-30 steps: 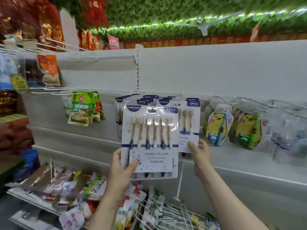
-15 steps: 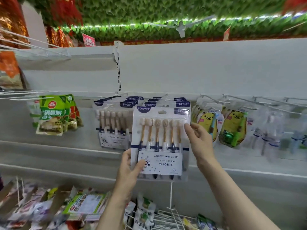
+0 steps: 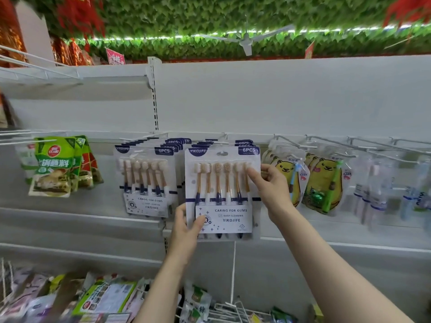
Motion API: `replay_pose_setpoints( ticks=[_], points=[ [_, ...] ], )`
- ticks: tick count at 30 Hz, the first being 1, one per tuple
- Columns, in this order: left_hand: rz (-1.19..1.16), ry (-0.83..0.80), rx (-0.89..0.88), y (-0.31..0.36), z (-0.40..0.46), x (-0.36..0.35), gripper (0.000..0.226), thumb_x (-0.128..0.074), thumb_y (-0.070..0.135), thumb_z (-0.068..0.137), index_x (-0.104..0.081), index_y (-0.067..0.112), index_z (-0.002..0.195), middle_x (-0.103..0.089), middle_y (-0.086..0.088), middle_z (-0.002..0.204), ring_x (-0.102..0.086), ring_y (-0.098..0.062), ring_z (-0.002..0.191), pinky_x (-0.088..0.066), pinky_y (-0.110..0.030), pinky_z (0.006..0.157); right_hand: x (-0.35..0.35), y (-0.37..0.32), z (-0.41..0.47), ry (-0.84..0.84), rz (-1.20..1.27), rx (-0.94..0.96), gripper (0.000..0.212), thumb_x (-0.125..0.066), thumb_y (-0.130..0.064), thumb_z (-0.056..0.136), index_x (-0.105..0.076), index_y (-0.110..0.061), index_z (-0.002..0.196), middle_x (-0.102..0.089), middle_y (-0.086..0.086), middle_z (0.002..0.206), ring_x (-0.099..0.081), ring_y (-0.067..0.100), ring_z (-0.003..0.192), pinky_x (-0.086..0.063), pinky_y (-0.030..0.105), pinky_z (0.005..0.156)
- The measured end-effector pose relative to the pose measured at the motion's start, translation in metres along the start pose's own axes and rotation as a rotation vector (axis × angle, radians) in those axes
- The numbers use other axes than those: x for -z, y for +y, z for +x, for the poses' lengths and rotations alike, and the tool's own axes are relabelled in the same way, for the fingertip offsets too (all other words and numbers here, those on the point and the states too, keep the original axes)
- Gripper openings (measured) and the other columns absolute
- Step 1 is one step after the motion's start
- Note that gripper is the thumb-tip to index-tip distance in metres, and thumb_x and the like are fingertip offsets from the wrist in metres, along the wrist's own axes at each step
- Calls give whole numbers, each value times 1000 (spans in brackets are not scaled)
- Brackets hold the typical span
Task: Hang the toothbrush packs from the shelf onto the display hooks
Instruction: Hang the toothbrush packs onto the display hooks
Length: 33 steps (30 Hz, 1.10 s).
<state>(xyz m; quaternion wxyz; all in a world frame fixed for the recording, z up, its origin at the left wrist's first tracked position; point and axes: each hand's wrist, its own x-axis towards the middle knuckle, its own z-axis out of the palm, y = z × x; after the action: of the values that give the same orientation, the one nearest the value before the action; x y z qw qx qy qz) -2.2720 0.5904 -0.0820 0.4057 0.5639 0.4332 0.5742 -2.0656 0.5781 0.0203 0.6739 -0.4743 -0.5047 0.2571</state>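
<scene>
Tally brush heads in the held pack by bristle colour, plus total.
Held toothbrush pack, gripped by the left hand and right hand:
White heads: 4
Tan heads: 2
Total: 6

Both bare forearms reach up and forward toward the toothbrush pack [image 3: 222, 192]. The left hand [image 3: 185, 231] grips the pack's lower left corner, thumb laid across the front of the card and fingers behind it. The right hand [image 3: 271, 188] holds the pack's upper right edge, its fingertips [image 3: 250, 171] pressed on the front face, wrist bent slightly.
</scene>
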Motion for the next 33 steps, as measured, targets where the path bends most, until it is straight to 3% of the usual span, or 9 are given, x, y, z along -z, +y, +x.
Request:
replay_pose_setpoints(
  ticks=[4,7,14,19,21,24,29,33],
  points=[
    [90,-21,24,-2,19,-3,43,-68,24,92,-44,30,127,-61,4,128,-57,-16,120,-44,-43,106,-3,2,8,5,-38,-14,28,-72,-36,90,-63,-19,110,-69,-3,98,-63,7,87,-45,19,69],
    [120,-26,21,0,25,-4,40,-66,20,93,-43,25,126,-61,4,123,-57,-16,113,-41,-31,93,-4,3,11,1,-62,-25,29,-73,-36,90,-63,-19,110,-69,-3,98,-62,6,86,-45,19,68],
    [152,-42,15,0,27,3,38,-65,23,94,-45,21,127,-60,3,119,-55,-15,109,-38,-29,90,-5,1,1,-7,-166,-52,38,-68,-47,91,-61,-21,118,-68,-8,98,-62,3,86,-44,18,66],
    [203,-60,141,-21,15,-1,29,-61,25,96,-43,19,118,-59,-3,116,-57,-18,101,-40,-30,81,0,14,-18,-15,-403,-118,37,-61,-42,97,-59,-18,125,-66,-5,114,-62,13,106,-45,20,74],
    [312,-93,271,-36,3,-12,46,-63,31,95,-42,11,130,-57,-13,131,-56,-30,118,-45,-39,93,13,22,-30,-89,-542,-203,47,-60,-42,97,-54,-14,135,-63,-4,118,-58,16,111,-44,26,85],
    [497,-190,412,-46,-25,-35,77,-65,35,93,-26,1,150,-37,-20,153,-40,-35,138,-35,-43,112,50,30,-50,-267,-721,-317,55,-64,-39,95,-49,-12,141,-60,10,131,-58,24,115,-48,33,92],
    [813,-409,191,11,-77,-97,66,-71,33,88,-44,6,142,-48,-15,145,-48,-31,132,-41,-38,107,152,10,-80,-562,-1169,-353,57,-64,-35,97,-44,-17,146,-49,9,147,-50,27,131,-42,37,106],
    [937,-609,-29,82,-126,-180,65,-73,30,88,-44,12,143,-47,-10,147,-48,-26,133,-40,-36,108,257,-23,-97,-609,-1389,-294,57,-62,-41,96,-42,-23,147,-48,7,149,-48,29,133,-41,40,107]
  ],
)
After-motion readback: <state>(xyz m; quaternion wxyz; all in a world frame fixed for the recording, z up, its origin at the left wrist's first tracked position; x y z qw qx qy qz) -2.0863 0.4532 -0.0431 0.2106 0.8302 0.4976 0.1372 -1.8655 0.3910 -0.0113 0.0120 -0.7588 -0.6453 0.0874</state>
